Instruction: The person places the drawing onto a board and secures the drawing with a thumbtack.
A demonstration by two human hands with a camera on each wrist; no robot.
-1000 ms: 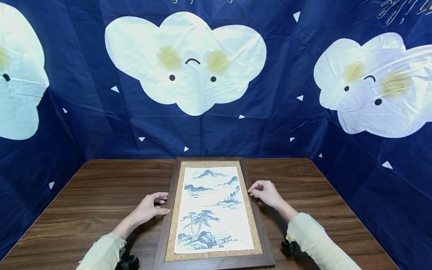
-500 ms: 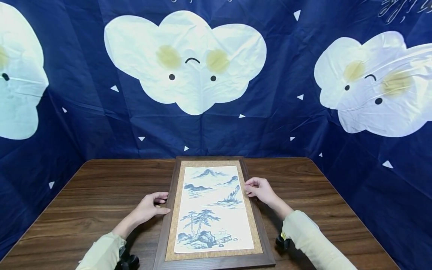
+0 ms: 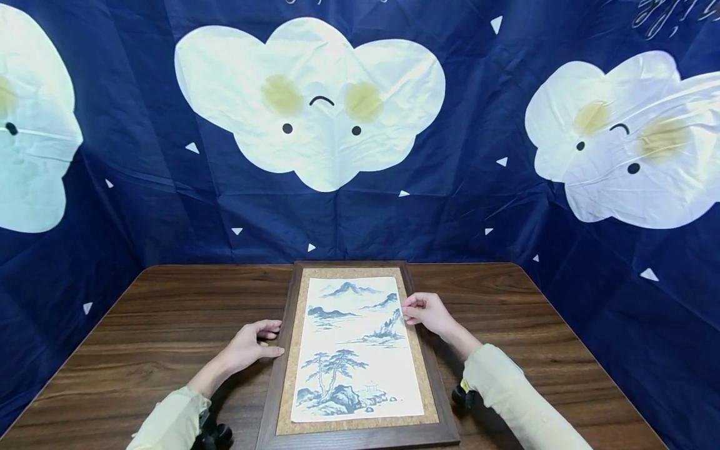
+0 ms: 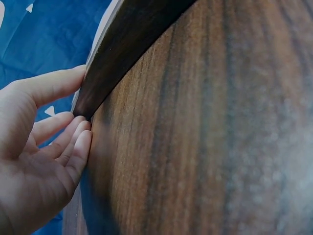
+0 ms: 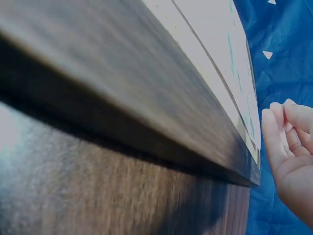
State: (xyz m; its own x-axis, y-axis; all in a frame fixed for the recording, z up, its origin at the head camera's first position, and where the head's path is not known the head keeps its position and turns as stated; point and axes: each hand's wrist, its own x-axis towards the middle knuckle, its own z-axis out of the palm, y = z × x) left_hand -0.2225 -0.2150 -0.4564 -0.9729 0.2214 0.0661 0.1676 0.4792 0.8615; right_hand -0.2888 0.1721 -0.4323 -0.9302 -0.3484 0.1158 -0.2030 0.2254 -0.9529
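Observation:
A dark wooden frame [image 3: 440, 400] with a cork board [image 3: 285, 409] inside it lies on the table. On the cork is a white sheet with a blue landscape painting [image 3: 360, 369]. My left hand [image 3: 245, 347] rests against the frame's left side, thumb and fingers relaxed; its fingertips meet the frame edge in the left wrist view. My right hand [image 3: 430, 314] hovers over the frame's right side, fingertips at the sheet's right edge in the head view. Its thumb and forefinger are brought together, and nothing shows between them in the right wrist view.
The brown wood-grain table [image 3: 185, 306] extends on both sides of the frame. Behind and around it hangs a dark blue cloth [image 3: 140, 219] with white cloud prints [image 3: 320, 150]. Black wrist devices [image 3: 464, 397] sit below the pale sleeves [image 3: 500, 381].
My right hand has moved left and slightly away from me, from beside the frame's outer edge to the painting's right edge. The left hand and the frame have stayed put.

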